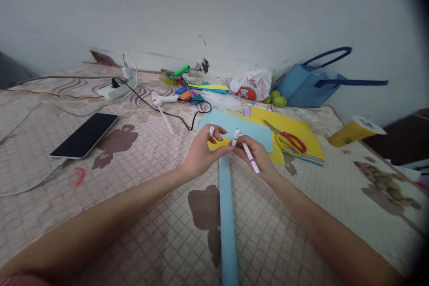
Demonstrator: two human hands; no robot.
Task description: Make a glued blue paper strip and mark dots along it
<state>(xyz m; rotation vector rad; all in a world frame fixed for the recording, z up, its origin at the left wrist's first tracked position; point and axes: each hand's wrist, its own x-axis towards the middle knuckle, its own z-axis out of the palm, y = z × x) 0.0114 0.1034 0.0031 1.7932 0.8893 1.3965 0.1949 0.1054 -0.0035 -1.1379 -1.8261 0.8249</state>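
My left hand [202,152] is closed, with a small white piece [211,132], like a marker cap or end, between its fingers. Its thumb tip reaches a white marker with a teal band [236,137]. That marker stands nearly upright in the fingers of my right hand [260,154]. A second white marker, with a pink band [251,159], slants across the same hand. Below both hands a long light-blue paper strip [228,223] runs toward me. Light-blue paper [258,133] and yellow paper [298,125] lie just beyond, with scissors [291,141] on top.
A phone [85,136] on a cable lies left. Behind are a power strip [115,91], a glue gun [164,99] with its black cord, a plastic bag [251,85], green fruits [277,98] and a blue bag [301,85]. A yellow canister [351,132] stands right.
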